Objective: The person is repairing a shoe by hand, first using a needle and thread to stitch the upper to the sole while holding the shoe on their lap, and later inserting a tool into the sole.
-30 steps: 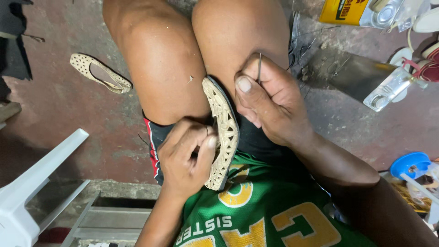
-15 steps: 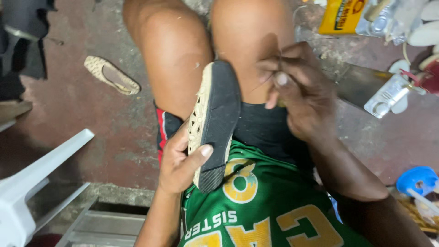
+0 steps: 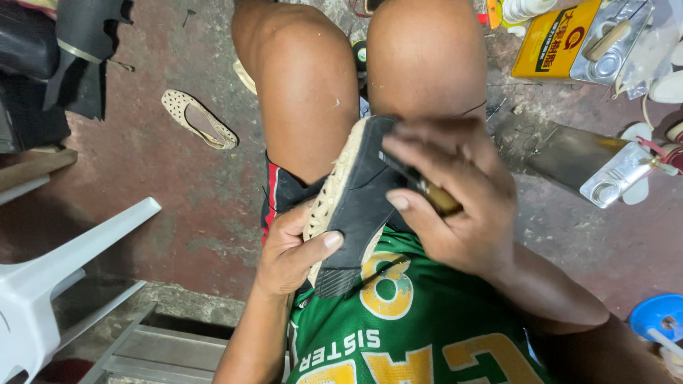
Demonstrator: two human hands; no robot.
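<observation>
A beige perforated flat shoe with a black sole rests on my lap, sole turned up and to the right. My left hand grips it from below, thumb across the sole near the heel. My right hand lies over the sole's upper part, fingers curled around a small tool with a brown handle whose dark blade touches the sole. The tool's tip is partly hidden by my fingers.
The matching beige shoe lies on the red floor at left. A yellow tin can and metal cans stand at right, a blue lid low right. A white plastic chair and black material are at left.
I have turned the shoe from its beige edge up to its black sole facing up. My right hand moved from beside the knee down onto the sole, now with a tool in it.
</observation>
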